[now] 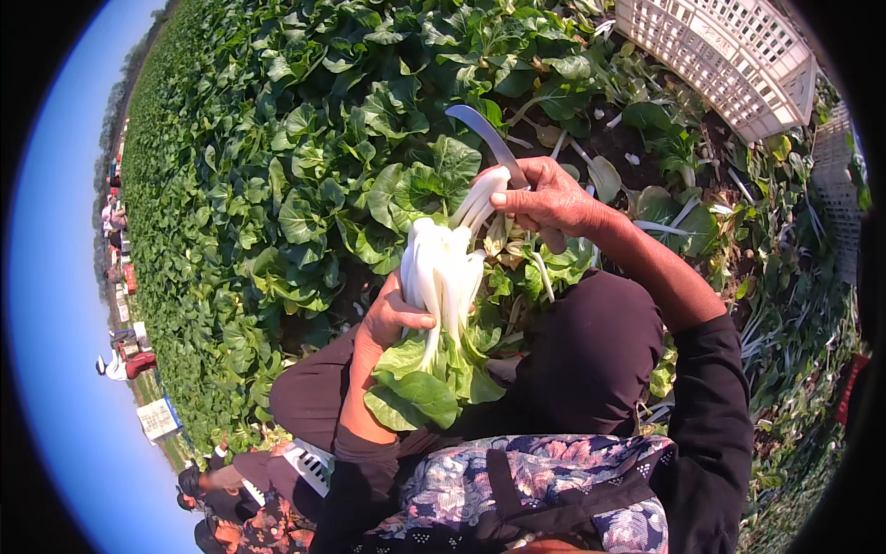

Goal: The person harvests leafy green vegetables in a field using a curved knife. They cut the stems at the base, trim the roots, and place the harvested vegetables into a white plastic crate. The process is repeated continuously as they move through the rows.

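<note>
My left hand (393, 315) grips a bunch of white-stemmed bok choy (439, 277), its stem ends up and its green leaves hanging down over my lap. Above and to the right, my right hand (547, 197) holds a knife with a curved metal blade (488, 135), which points up and left; the handle is hidden in the fingers. The thumb and fingers of that hand also hold a small head of bok choy (481, 197) by its white base, close above the bunch. My knees, in dark trousers, are on both sides of the bunch.
Leafy green plants (297, 159) grow densely in front and to the left. A white plastic crate (734, 62) stands at the upper right, another (834, 187) beyond it. Cut leaves and stalks (664, 225) litter the soil at right. Other people (242, 505) sit close by at lower left.
</note>
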Action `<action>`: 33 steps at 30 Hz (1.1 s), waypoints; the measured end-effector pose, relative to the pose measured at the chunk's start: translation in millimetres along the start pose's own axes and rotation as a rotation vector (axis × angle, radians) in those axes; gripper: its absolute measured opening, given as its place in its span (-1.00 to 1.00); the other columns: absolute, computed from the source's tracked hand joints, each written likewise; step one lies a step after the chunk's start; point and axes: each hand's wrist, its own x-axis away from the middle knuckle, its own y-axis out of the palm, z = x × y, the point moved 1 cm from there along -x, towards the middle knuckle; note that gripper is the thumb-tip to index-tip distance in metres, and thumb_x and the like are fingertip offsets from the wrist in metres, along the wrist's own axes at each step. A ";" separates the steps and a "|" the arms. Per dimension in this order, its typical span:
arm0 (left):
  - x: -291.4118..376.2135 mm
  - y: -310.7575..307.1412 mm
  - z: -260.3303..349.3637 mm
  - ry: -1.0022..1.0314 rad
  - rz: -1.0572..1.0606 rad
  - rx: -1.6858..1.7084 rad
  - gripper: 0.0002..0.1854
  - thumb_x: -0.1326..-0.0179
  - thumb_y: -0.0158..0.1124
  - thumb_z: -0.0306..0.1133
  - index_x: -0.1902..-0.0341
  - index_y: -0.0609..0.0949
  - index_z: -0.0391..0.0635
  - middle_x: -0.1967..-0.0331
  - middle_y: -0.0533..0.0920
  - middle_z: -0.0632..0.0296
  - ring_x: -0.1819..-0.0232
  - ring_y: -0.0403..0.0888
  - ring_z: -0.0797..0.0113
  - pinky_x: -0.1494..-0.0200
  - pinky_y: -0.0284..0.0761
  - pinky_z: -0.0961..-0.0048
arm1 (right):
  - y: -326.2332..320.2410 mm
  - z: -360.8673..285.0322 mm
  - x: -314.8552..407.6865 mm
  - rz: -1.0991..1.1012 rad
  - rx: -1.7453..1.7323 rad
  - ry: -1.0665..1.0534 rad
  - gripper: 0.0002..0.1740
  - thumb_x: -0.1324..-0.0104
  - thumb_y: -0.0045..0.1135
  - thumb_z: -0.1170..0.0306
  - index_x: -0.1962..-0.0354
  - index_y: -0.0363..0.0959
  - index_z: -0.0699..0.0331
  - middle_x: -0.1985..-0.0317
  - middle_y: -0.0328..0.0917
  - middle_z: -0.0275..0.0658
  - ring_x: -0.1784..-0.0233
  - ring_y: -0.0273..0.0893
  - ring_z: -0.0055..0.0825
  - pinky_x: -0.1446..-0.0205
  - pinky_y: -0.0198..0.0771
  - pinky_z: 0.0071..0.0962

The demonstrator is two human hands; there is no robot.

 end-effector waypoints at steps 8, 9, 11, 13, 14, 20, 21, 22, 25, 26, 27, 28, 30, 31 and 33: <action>97.0 16.2 20.5 0.412 0.166 -0.008 0.08 0.48 0.55 -0.34 -0.27 0.25 -0.29 0.03 0.56 -0.03 0.04 0.61 0.01 -0.05 0.54 0.15 | 47.7 -88.4 28.7 0.155 0.625 -0.150 -0.66 -0.17 0.30 0.20 0.38 0.54 0.37 0.53 0.51 -0.42 0.49 0.38 -0.78 0.41 0.34 -0.63; 106.7 20.8 24.4 0.480 0.208 -0.038 0.10 0.50 0.57 -0.33 -0.28 0.25 -0.29 0.01 0.56 -0.02 0.02 0.60 0.02 -0.07 0.53 0.16 | 67.2 -89.9 25.4 0.127 0.711 -0.105 -0.64 -0.18 0.30 0.19 0.37 0.55 0.38 0.55 0.49 -0.44 0.50 0.35 -0.78 0.42 0.32 -0.63; 119.7 29.5 30.2 0.488 0.260 -0.036 0.08 0.51 0.59 -0.36 -0.27 0.28 -0.27 -0.01 0.56 0.06 -0.04 0.56 0.16 -0.15 0.45 0.29 | 111.5 -90.7 24.3 -0.035 0.576 -0.224 -0.59 -0.20 0.28 0.14 0.34 0.55 0.39 0.55 0.48 -0.44 0.50 0.36 -0.78 0.46 0.30 -0.63; 125.0 39.9 27.9 0.684 0.303 0.066 0.03 0.47 0.57 -0.38 -0.25 0.31 -0.27 0.02 0.56 0.11 -0.02 0.55 0.24 -0.14 0.44 0.34 | 147.7 -87.6 21.7 -0.043 0.524 -0.106 -0.55 -0.25 0.22 0.06 0.29 0.53 0.37 0.59 0.40 -0.47 0.61 0.27 -0.81 0.56 0.22 -0.69; 127.4 41.8 25.7 0.700 0.335 0.042 0.01 0.45 0.57 -0.38 -0.25 0.31 -0.26 0.03 0.56 0.14 0.00 0.55 0.28 -0.13 0.43 0.35 | 164.7 -81.9 20.0 -0.003 0.436 -0.070 -0.55 -0.25 0.22 0.06 0.28 0.52 0.36 0.60 0.38 -0.49 0.64 0.25 -0.81 0.59 0.19 -0.70; 155.4 39.0 -3.1 0.723 0.437 -0.123 0.09 0.44 0.67 -0.44 -0.29 0.26 -0.18 -0.06 0.49 0.18 -0.09 0.46 0.34 -0.18 0.37 0.34 | 226.6 -41.9 27.2 0.142 0.200 -0.125 -0.66 -0.37 0.07 0.13 0.38 0.49 0.26 0.63 0.40 -0.50 0.69 0.24 -0.83 0.63 0.14 -0.74; 160.4 37.9 -8.7 0.756 0.443 -0.165 0.12 0.46 0.68 -0.45 -0.31 0.24 -0.17 -0.09 0.47 0.17 -0.12 0.44 0.33 -0.20 0.37 0.33 | 234.6 -32.7 31.1 0.120 0.173 -0.163 -0.66 -0.39 0.05 0.15 0.38 0.49 0.27 0.64 0.39 -0.51 0.70 0.22 -0.84 0.63 0.13 -0.74; 164.7 37.6 -14.2 0.773 0.425 -0.145 0.13 0.46 0.68 -0.44 -0.32 0.23 -0.15 -0.09 0.48 0.18 -0.13 0.44 0.33 -0.20 0.36 0.32 | 240.7 -25.9 34.4 0.092 0.151 -0.168 -0.66 -0.39 0.04 0.16 0.35 0.51 0.29 0.61 0.43 -0.49 0.67 0.25 -0.84 0.60 0.17 -0.74; 167.8 39.2 -28.1 0.864 0.228 -0.016 0.20 0.48 0.69 -0.45 -0.36 0.18 -0.10 -0.14 0.43 0.19 -0.17 0.40 0.33 -0.21 0.35 0.31 | 254.1 -13.2 39.2 -0.032 0.249 -0.271 -0.65 -0.39 0.04 0.20 0.17 0.53 0.36 0.35 0.59 -0.38 0.34 0.46 -0.77 0.28 0.38 -0.69; 168.8 41.7 -32.9 0.904 0.279 -0.041 0.21 0.49 0.68 -0.44 -0.37 0.17 -0.11 -0.14 0.43 0.19 -0.17 0.39 0.33 -0.22 0.35 0.31 | 256.1 -11.8 39.4 0.003 0.324 -0.265 -0.65 -0.39 0.04 0.21 0.15 0.53 0.37 0.34 0.59 -0.38 0.32 0.46 -0.76 0.26 0.39 -0.68; 170.8 45.0 -36.1 0.958 0.337 -0.088 0.22 0.49 0.67 -0.44 -0.37 0.16 -0.12 -0.14 0.42 0.18 -0.17 0.39 0.32 -0.22 0.34 0.31 | 258.4 -12.3 39.1 -0.018 0.381 -0.290 -0.65 -0.39 0.04 0.21 0.12 0.52 0.37 0.32 0.59 -0.38 0.30 0.47 -0.75 0.23 0.40 -0.67; 172.9 47.8 -39.1 0.950 0.395 -0.088 0.20 0.49 0.66 -0.43 -0.36 0.17 -0.13 -0.12 0.43 0.18 -0.15 0.40 0.32 -0.21 0.34 0.32 | 259.1 -13.6 38.3 -0.004 0.378 -0.249 -0.64 -0.39 0.04 0.21 0.11 0.51 0.37 0.32 0.59 -0.38 0.30 0.47 -0.74 0.23 0.40 -0.66; 182.4 51.2 -40.1 0.974 0.449 -0.093 0.17 0.50 0.66 -0.40 -0.33 0.20 -0.16 -0.09 0.45 0.17 -0.11 0.42 0.33 -0.20 0.36 0.33 | 261.5 -23.5 37.1 -0.016 0.782 -0.494 -0.61 -0.40 0.00 0.19 0.09 0.50 0.39 0.32 0.58 -0.36 0.29 0.47 -0.72 0.21 0.40 -0.64; 189.4 50.7 -38.6 0.992 0.442 -0.080 0.16 0.51 0.67 -0.38 -0.31 0.23 -0.17 -0.07 0.46 0.17 -0.09 0.43 0.34 -0.19 0.36 0.34 | 263.6 -27.8 36.9 -0.001 0.954 -0.618 -0.58 -0.42 -0.03 0.17 0.09 0.49 0.40 0.33 0.57 -0.35 0.31 0.46 -0.72 0.24 0.40 -0.64; 213.5 43.4 -32.9 0.982 0.397 0.095 0.00 0.46 0.61 -0.39 -0.22 0.34 -0.19 0.08 0.54 0.19 0.01 0.50 0.35 -0.13 0.41 0.36 | 265.6 -34.7 32.9 0.072 0.854 -0.449 -0.51 -0.44 -0.13 0.10 0.12 0.50 0.41 0.39 0.52 -0.32 0.43 0.37 -0.71 0.38 0.29 -0.65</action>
